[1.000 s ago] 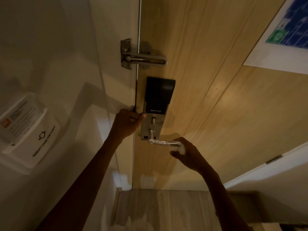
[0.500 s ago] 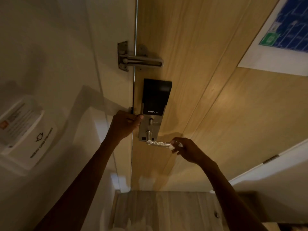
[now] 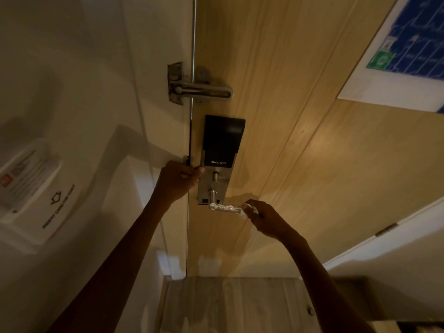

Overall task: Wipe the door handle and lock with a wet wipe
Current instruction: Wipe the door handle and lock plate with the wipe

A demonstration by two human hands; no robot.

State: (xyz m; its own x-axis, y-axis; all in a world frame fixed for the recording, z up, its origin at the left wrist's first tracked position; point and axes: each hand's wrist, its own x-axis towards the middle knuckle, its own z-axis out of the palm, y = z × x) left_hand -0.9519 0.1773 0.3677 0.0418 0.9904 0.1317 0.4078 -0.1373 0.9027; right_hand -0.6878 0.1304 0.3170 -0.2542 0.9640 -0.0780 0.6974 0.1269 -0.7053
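Handle [image 3: 224,208] wiping is underway: right hand [image 3: 265,218] fingers pinch the wipe [image 3: 245,211] at its tip; left hand [image 3: 179,180] grips the door edge [image 3: 189,140]. Lock [image 3: 222,150] seemingly remains.

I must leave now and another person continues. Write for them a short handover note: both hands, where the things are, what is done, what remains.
Left hand: closed on the door edge beside the smart lock, steadying the door.
Right hand: pinching the wet wipe at the free tip of the door handle.
The swing latch sits above the lock, with nothing touching it.
Done: cannot be judged from this view; the wipe is only at the handle's end.
Left: likely the handle along to its stem, then the lock's black panel and metal plate.
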